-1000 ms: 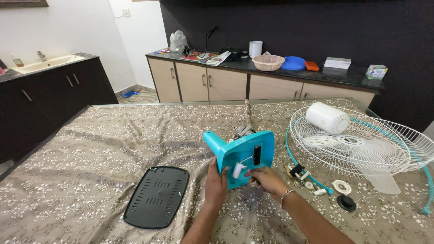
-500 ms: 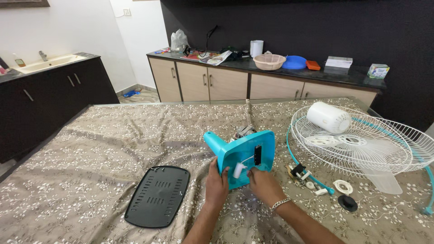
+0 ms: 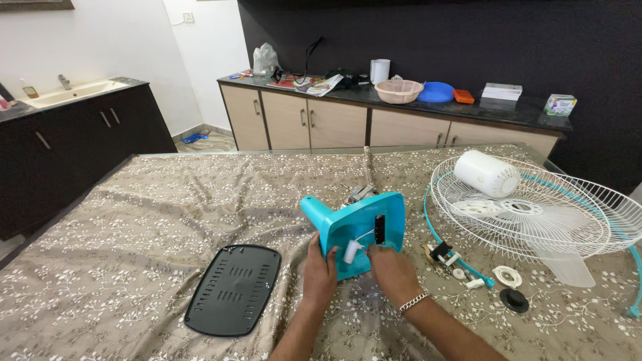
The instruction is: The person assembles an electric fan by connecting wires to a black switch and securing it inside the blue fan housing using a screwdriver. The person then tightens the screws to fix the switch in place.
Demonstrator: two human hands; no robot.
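Near the table's front edge, the left hand (image 3: 319,273) grasps the tilted turquoise fan base (image 3: 361,230); the right hand (image 3: 394,270) fingers pinch at its underside beside a white capacitor (image 3: 350,252)

A home dining room — cloth-covered table (image 3: 134,220), sideboard cabinets (image 3: 321,124), corner washbasin (image 3: 67,92).

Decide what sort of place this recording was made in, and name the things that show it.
Probably a room in a home: a cloth-covered table, a sideboard of cabinets with household clutter, and a washbasin. A dismantled fan's wire guard lies on the table.
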